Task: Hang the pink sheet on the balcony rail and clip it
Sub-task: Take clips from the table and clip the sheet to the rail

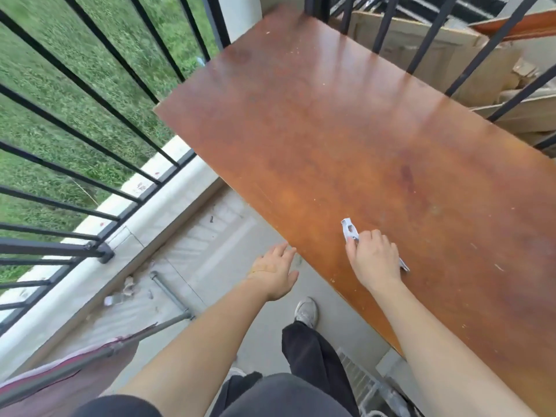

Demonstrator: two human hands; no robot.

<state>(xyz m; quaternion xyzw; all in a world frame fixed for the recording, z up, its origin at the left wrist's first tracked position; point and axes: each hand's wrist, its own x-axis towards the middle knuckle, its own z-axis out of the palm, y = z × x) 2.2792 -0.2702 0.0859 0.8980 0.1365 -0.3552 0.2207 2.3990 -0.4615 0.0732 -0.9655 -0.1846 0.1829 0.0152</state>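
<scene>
Dark trousers (310, 350) fill the bottom centre of the frame, with a pale shoe (307, 310) planted on the grey floor (264, 335) just above them. At the lower left the pink sheet (99, 383) is draped over a slanting grey bar (90, 359), its lighter edge running along that bar; it lies well apart from both hands and does not touch the black balcony rail (45, 246) at the left edge. A white wire rack (358, 374) shows at the lower right, under the near end of the table.

Both bare forearms reach up from the bottom. The left hand (275, 272) is held flat, palm down, with the fingers loosely spread and nothing in it; its fingertips are just beside the near edge of the brown table (346, 130), though contact cannot be judged. The right hand (374, 260) rests on the tabletop near that edge, fingers curled round a white clip (349, 230), whose ends stick out above and below the fist.

Left of centre a grey pipe (168, 291) lies on the floor among small scraps. Beyond it a pale concrete ledge (168, 194) carries the feet of the railing's black bars. Green grass (60, 85) fills the upper left behind the bars. In the upper right, past the table's far end and more black bars, flattened cardboard (421, 49) is piled.
</scene>
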